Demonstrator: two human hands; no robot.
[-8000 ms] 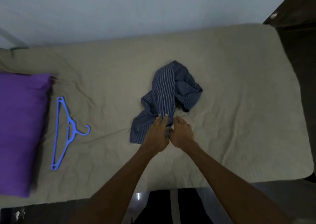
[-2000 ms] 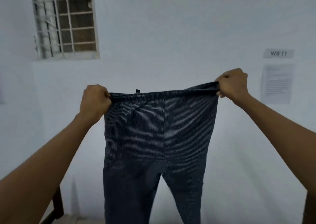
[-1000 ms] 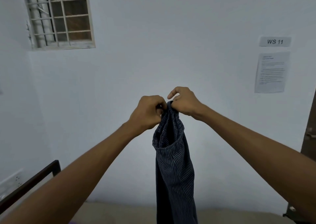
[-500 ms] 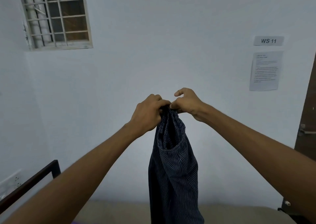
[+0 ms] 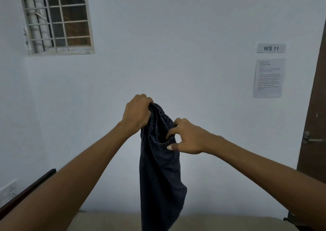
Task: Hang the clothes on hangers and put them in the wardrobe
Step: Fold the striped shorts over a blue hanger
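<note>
Trousers [image 5: 159,169], dark pinstripe, hang folded lengthwise in mid-air, centre frame, lower end running out of view over the bed [image 5: 109,222]. Left hand [image 5: 137,113] fisted round the bunched waistband at the top, carrying the weight. Right hand [image 5: 185,136] lower, just beside the cloth's right edge; thumb and forefinger curled at the waistband's loose fold, but whether they pinch it I cannot tell. Open air on both sides of the garment, bare white wall [image 5: 176,36] behind. Barred window [image 5: 56,17] upper left. Sign "WS 11" [image 5: 271,48] with a printed sheet [image 5: 268,78] below it at right. Brown door [image 5: 315,107] at the right edge, with a metal handle [image 5: 309,139]. Dark bed rail [image 5: 26,190] lower left.
</note>
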